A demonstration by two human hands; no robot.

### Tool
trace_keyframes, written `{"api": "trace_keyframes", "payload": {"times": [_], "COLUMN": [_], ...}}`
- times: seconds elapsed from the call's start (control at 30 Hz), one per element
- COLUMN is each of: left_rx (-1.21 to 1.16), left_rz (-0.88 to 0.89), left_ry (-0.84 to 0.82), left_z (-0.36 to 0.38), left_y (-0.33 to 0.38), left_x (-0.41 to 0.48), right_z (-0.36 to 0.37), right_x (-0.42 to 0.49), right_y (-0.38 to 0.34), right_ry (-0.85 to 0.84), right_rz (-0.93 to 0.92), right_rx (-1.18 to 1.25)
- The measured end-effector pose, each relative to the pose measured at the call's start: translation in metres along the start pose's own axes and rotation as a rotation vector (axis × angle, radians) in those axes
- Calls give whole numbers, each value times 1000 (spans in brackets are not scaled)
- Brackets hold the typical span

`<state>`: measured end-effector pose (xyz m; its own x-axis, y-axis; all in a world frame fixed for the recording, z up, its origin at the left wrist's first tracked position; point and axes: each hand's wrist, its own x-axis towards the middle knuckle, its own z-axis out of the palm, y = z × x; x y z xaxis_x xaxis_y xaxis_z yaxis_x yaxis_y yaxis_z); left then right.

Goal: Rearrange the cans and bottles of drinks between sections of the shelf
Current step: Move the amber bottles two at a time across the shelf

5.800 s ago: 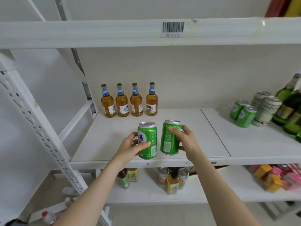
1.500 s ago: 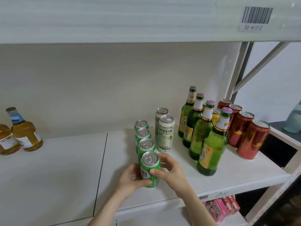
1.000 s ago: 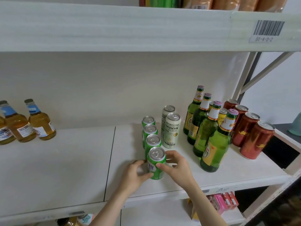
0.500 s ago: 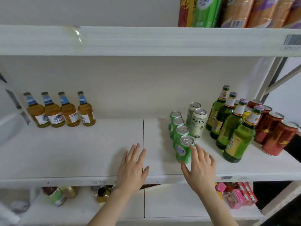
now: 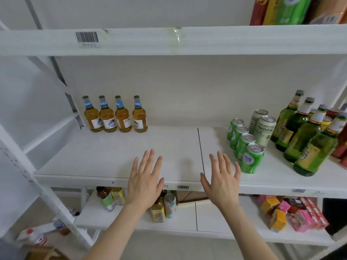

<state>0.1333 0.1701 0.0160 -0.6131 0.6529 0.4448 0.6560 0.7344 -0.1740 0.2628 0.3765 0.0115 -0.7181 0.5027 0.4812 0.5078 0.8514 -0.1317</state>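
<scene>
Several green cans [image 5: 244, 145] stand in a row on the right section of the white shelf [image 5: 116, 158], with two tall pale cans [image 5: 262, 126] behind them. Several amber bottles [image 5: 114, 115] line the back of the left section. Green bottles [image 5: 304, 136] and red cans [image 5: 340, 147] fill the far right. My left hand [image 5: 145, 180] and my right hand [image 5: 221, 182] hover over the shelf's front edge, fingers spread, holding nothing. The right hand is just left of the nearest green can [image 5: 251, 158], not touching it.
The shelf above [image 5: 187, 40] carries coloured packs [image 5: 293, 10] at the top right. The lower shelf holds small bottles and cans [image 5: 163, 205] and pink and orange boxes [image 5: 293, 212]. A white perforated upright [image 5: 28, 177] slants at the left.
Both hands let go of the front green can, which stands in the row. They have drawn back and left with fingers spread, and my view has swung left.
</scene>
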Motion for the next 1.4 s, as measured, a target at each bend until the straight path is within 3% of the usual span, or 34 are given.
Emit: {"api": "trace_keyframes", "payload": {"times": [0.5,0.97,1.17,1.4], "left_rx": [124,46,-135,-625], "left_rz": [-108,-44,-112,-266], "left_ry": [38,81,8,-15], "left_z": [29,99,147,204], "left_y": [-159,-291,-302,-288], "left_x": [67,129,158,199], "right_z": [54,117,150,200], "right_x": [90,170,220,268], "right_y": [-143,-258,-261,-261], "right_ry": [-10,22,-13,-59], "right_rz": [-59,25,35,65], "right_rx": [57,36,102,387]}}
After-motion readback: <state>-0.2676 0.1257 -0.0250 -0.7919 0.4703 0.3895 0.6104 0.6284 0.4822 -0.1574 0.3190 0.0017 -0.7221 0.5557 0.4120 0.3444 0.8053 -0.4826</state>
